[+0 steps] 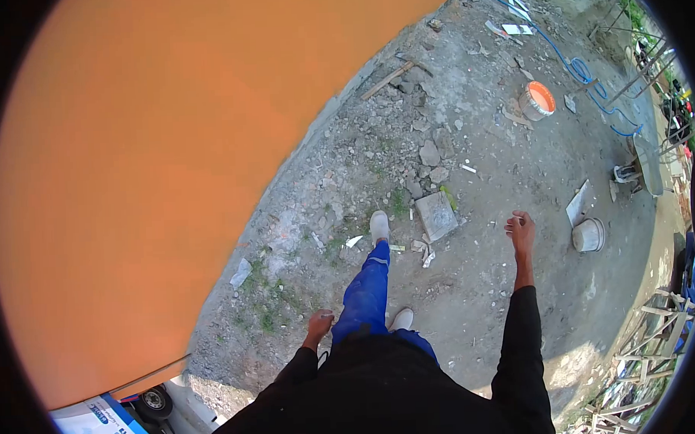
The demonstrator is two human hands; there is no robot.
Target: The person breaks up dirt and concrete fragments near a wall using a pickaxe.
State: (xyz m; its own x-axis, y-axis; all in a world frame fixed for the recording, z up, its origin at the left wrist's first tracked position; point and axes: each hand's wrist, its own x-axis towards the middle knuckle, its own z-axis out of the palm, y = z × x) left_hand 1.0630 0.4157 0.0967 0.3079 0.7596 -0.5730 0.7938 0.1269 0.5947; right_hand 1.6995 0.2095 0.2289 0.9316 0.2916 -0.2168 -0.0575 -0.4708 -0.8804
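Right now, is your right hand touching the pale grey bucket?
No, a strip of ground shows between the right hand and the pale grey bucket.

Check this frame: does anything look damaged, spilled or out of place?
Broken rubble and a pale scrap lie loose on the ground beside the orange wall, looking like uncleared debris underfoot. No spill is evident.

Stretches the black-sleeved right arm (520, 337) forward, bending the fingers (509, 228) of the bare right hand (522, 227) slightly; holds the black-sleeved left arm (294, 369) lower, curling the bare left hand (320, 323) loosely
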